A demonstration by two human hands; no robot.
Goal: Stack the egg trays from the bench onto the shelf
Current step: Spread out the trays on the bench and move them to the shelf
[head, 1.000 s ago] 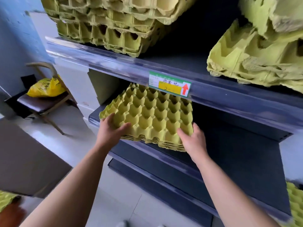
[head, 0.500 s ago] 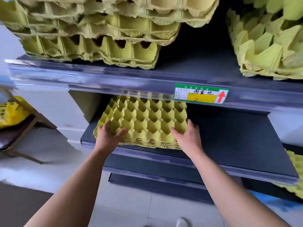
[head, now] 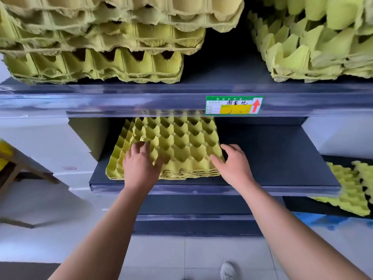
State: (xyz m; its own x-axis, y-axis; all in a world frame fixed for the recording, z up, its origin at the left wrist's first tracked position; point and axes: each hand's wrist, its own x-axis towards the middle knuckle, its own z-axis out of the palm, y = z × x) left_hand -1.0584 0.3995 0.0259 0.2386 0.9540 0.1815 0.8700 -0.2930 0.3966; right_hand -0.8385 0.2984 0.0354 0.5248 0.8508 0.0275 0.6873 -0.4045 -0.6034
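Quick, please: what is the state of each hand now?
Left hand: open, fingers resting flat on the egg tray stack.
Right hand: at the stack's right corner, thumb touching; grip cannot be told.

Both forearms are extending forward. The left hand (head: 141, 161) is lying palm-down, fingers spread; the right hand (head: 235, 165) is cupping loosely, thumb pointing inward.

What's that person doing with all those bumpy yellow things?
Those are cardboard egg trays. A person is setting a small stack of egg trays on the middle shelf. The left hand rests on top of the stack, and the right hand is at its front right corner. Bigger piles of trays sit on the shelf above.
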